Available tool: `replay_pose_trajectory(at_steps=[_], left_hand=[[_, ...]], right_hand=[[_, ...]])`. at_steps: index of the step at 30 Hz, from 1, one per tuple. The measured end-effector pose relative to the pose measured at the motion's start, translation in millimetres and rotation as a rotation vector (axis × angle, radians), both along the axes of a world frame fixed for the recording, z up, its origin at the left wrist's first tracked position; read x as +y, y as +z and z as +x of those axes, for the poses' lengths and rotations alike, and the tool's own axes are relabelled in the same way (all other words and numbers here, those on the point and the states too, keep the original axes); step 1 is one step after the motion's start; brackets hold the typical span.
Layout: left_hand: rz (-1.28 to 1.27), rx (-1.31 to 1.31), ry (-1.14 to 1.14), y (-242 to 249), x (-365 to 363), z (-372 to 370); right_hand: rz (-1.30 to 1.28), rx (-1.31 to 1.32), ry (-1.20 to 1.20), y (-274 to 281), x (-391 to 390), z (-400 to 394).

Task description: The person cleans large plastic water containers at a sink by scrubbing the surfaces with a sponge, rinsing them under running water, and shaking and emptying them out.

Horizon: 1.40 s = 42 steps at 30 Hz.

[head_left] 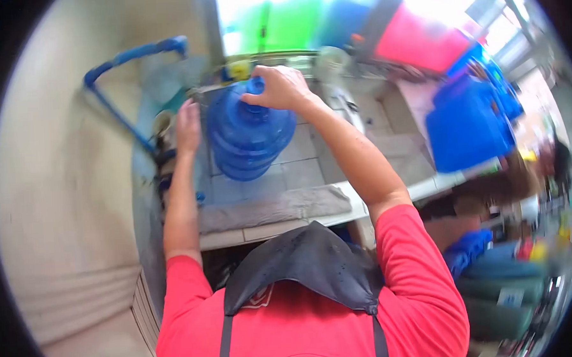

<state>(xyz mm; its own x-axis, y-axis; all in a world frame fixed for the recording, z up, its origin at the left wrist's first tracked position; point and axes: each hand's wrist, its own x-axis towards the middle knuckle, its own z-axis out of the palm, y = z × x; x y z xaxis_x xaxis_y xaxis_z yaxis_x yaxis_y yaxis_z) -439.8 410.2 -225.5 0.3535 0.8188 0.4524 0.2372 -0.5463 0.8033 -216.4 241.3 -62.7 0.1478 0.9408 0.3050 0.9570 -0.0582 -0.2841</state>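
Observation:
A translucent blue water jug (249, 142) stands upright on the tiled counter. My right hand (282, 88) is closed around its neck at the top, thumb on the near side. To the left of the jug, my left hand (188, 126) is raised beside the wall fittings, apart from the jug. Its fingers are stretched upward, slightly blurred. A pale round fitting (163, 123) sits just left of that hand. A grey cloth (274, 206) lies along the counter's front edge, between the jug and my body.
Blue pipe (115, 61) runs along the wall at the left. Beyond the counter's back edge are green and pink panels (414, 39), blurred. Blue containers (465, 126) stand at the right, with more jugs (501, 290) lower down. A white tiled ledge (244, 235) borders the counter's front.

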Motion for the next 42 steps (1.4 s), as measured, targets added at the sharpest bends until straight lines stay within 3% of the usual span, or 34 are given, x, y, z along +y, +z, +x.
replay_pose_trajectory(at_steps=[2, 6, 10, 13, 16, 18, 21, 24, 25, 28, 31, 32, 34, 35, 37, 40, 42], left_hand=[[-0.076, 0.020, 0.010, 18.0, -27.5, -7.7], [0.012, 0.163, 0.043, 13.0, -57.2, -20.6], [-0.004, 0.304, 0.132, -1.2, -73.2, -8.0], [-0.158, 0.620, 0.405, -1.0, -76.4, 27.9], [-0.128, 0.665, 0.520, -10.0, -62.6, 58.4], [-0.136, 0.677, 0.466, 3.7, -63.8, 64.9], [0.136, 0.570, 0.197, -12.6, -44.0, 55.3], [0.171, 0.627, 0.029, 0.8, -33.1, 47.2], [0.057, 0.836, 0.161, 5.2, -34.7, 52.0], [-0.158, 0.728, 0.362, -6.2, -28.0, 61.5], [-0.004, 0.707, 0.444, -10.7, -33.5, 62.7], [0.078, 0.671, 0.426, -13.1, -31.7, 61.9], [0.089, 0.692, 0.373, -5.5, -21.3, 50.6], [0.128, 0.623, 0.269, -1.7, -15.7, 45.9], [0.166, 0.557, 0.173, 2.7, -5.2, 41.6], [0.147, 0.493, 0.048, 3.8, 9.7, 37.8], [0.117, 0.538, -0.018, 2.0, 11.9, 36.8]], right_hand=[[-0.061, -0.005, 0.044, -26.9, 32.0, -17.3], [-0.104, -0.065, 0.208, -56.8, 77.5, -44.3], [-0.144, -0.129, 0.194, -51.4, 110.3, -64.7], [-0.223, -0.181, 0.129, -52.3, 123.0, -78.5], [-0.320, -0.264, 0.042, -52.3, 119.1, -82.5], [-0.285, -0.228, 0.053, -53.1, 115.3, -52.2], [-0.366, 0.350, 0.118, -49.9, 100.7, 20.5], [-0.079, 0.166, -0.027, -78.1, 96.3, 130.8], [-0.098, 0.052, -0.127, -98.0, 109.8, 184.2], [-0.126, -0.042, -0.361, -95.4, 92.7, 277.8], [-0.221, -0.119, -0.404, -114.0, 98.2, 339.1], [-0.332, -0.044, -0.412, -111.3, 98.5, 341.8], [-0.447, -0.281, -0.009, -184.9, 128.4, 426.2], [-0.449, -0.277, 0.001, -185.7, 132.2, 421.0], [-0.561, 0.005, -0.189, -187.2, 136.9, 411.6], [-0.613, -0.110, -0.300, -190.8, 135.4, 400.5], [-0.575, -0.063, -0.226, -203.6, 137.6, 418.5]])
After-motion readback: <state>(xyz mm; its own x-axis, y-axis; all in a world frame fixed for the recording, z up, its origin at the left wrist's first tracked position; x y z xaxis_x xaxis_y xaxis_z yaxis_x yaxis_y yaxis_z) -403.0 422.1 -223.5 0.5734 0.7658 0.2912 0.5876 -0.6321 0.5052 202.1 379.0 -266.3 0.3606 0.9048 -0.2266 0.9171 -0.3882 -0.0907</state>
